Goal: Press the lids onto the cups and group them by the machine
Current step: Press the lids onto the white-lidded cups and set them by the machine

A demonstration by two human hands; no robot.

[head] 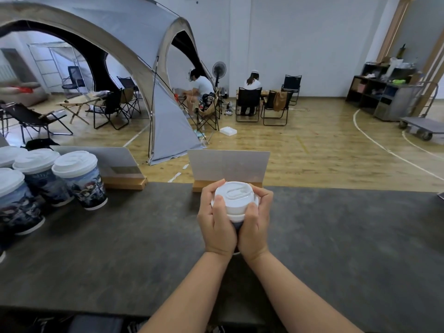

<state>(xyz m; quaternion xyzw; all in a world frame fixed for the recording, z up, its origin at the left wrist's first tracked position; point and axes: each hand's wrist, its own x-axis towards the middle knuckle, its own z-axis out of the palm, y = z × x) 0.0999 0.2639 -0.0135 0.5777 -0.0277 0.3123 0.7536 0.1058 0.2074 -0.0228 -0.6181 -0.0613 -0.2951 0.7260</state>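
Dark counter (120,248): both hands' grip encloses lidded cup (234,200).

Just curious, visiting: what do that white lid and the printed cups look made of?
The lid looks like matte white moulded plastic, with crisp raised ridges. The lidded cups seem to be paper with a glossy printed wrap, though that is a guess from the sheen.

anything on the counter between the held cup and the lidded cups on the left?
Nothing: in the head view, bare dark counter runs from the held cup, gripped by the left hand and right hand, to the nearest lidded cup.
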